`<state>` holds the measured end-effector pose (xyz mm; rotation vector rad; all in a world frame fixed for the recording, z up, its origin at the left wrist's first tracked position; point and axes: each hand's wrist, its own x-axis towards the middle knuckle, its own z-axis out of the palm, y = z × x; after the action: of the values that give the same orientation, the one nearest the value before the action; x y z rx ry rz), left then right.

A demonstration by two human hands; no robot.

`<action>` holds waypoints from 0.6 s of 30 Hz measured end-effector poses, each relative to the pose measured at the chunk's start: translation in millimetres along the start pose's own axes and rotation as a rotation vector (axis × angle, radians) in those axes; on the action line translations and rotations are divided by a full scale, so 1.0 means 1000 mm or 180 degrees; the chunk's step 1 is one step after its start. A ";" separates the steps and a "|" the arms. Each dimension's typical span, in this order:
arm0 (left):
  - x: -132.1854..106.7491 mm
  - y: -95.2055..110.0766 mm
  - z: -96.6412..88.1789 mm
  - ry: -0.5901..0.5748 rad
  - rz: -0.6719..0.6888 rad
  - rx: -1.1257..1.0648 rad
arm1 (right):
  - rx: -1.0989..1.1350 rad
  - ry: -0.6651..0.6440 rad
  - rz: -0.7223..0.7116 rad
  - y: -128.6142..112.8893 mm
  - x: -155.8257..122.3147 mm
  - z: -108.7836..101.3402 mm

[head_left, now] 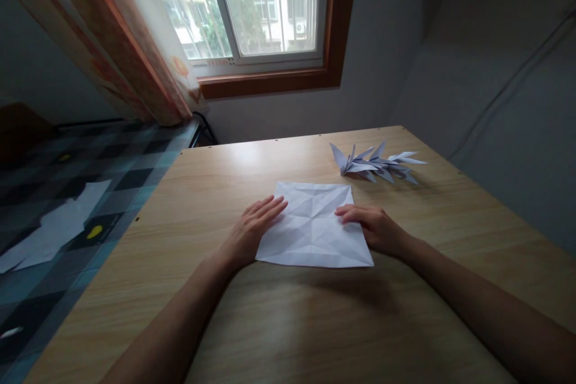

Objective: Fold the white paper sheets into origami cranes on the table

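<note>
A white square sheet of paper [312,228] with many crease lines lies flat on the wooden table [270,324]. My left hand [252,228] lies flat with fingers stretched out, resting on the sheet's left edge. On the sheet's right edge rests my right hand [371,225], palm down with its fingers lightly curled and holding nothing. Beyond the sheet, at the far right of the table, lie folded white paper pieces with pointed wings [378,163], grouped in a row.
A bed with a checked blue and dark cover [67,192] stands left of the table, with white paper sheets [54,228] on it. A window [252,6] and an orange curtain [112,30] are behind. A grey wall is to the right.
</note>
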<state>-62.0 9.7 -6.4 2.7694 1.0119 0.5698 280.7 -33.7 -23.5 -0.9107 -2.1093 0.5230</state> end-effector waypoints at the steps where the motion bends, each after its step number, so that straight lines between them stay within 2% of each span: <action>1: 0.000 0.002 -0.002 -0.0184 0.0054 -0.0005 | -0.0040 -0.0093 -0.0033 0.000 0.000 0.000; 4: 0.001 0.005 -0.008 -0.0542 0.0130 -0.0056 | -0.0217 -0.0349 -0.0117 -0.001 0.001 -0.003; 6: 0.001 0.005 -0.009 -0.0557 0.0140 -0.0124 | -0.0345 -0.0438 -0.0107 -0.001 0.001 -0.005; 12: 0.000 0.007 -0.007 0.0005 0.0083 -0.0719 | -0.0273 -0.0323 0.0086 -0.004 0.002 -0.011; 14: 0.000 0.012 -0.005 0.0266 -0.0280 -0.0965 | -0.0183 -0.0124 0.0491 -0.008 0.002 -0.010; 16: 0.000 0.017 -0.001 0.0471 -0.0778 -0.1304 | -0.0067 0.0117 0.1128 -0.013 0.004 -0.007; 18: 0.001 0.021 0.003 0.0443 -0.1052 -0.1771 | 0.0100 0.0387 0.1681 -0.019 0.006 -0.002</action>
<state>-47.9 -5.8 -3.3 2.0553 1.1018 0.8456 271.0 -41.9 -8.0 -1.4523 -1.7378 0.7406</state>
